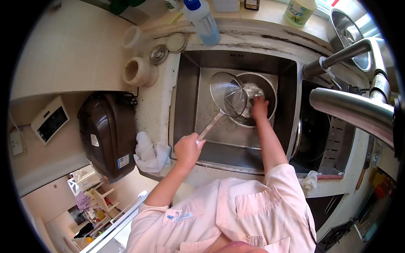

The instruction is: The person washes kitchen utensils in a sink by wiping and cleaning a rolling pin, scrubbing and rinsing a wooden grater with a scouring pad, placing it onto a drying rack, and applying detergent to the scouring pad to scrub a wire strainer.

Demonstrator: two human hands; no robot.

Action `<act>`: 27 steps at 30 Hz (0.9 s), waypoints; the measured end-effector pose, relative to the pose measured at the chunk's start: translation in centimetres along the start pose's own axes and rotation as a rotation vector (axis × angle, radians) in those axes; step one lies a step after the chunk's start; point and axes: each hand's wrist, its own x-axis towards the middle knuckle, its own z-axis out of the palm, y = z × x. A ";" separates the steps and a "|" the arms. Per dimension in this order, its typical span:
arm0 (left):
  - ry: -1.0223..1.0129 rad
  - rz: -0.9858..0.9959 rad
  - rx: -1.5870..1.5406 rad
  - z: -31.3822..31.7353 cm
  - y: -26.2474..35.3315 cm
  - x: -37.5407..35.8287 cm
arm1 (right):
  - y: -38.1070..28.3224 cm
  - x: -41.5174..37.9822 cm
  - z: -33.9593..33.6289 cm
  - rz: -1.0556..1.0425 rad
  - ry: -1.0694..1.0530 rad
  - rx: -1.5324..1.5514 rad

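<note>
My left hand (188, 150) is closed around the handle of a wire mesh strainer (226, 90). The strainer's round mesh hangs over the sink and overlaps the left side of a metal bowl (274, 96). That bowl rests in the steel sink (206, 137) and holds something bright and shiny, perhaps water, that I cannot make out. My right hand (260, 108) reaches down into the bowl. Its fingertips are partly hidden there, so whether they grip anything does not show.
A blue-capped bottle (203, 27) stands behind the sink. Left of it are a beige jar (137, 71) and lids (159, 54). A white cloth (148, 155) lies by a brown appliance (107, 133). A large faucet (352, 111) juts in from the right.
</note>
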 end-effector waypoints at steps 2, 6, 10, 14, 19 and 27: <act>0.011 0.030 0.017 0.4 -0.2 0.2 | 0.0 0.6 -1.9 0.332 0.013 0.546; -0.053 0.066 -0.036 2.1 -0.5 1.6 | -6.1 -2.5 -12.3 0.165 0.256 0.721; -0.121 0.127 -0.050 4.1 -0.5 2.5 | -9.7 -5.5 -12.7 -0.262 0.281 0.447; -0.210 0.074 -0.090 4.7 -0.5 3.0 | -7.1 -2.4 -10.5 0.090 0.295 0.607; -0.336 0.028 -0.072 4.2 -0.4 3.1 | -4.6 -1.5 -14.9 0.149 0.405 0.744; -0.647 -0.050 -0.139 3.0 0.7 4.2 | -3.0 -1.8 -16.7 0.178 0.058 0.644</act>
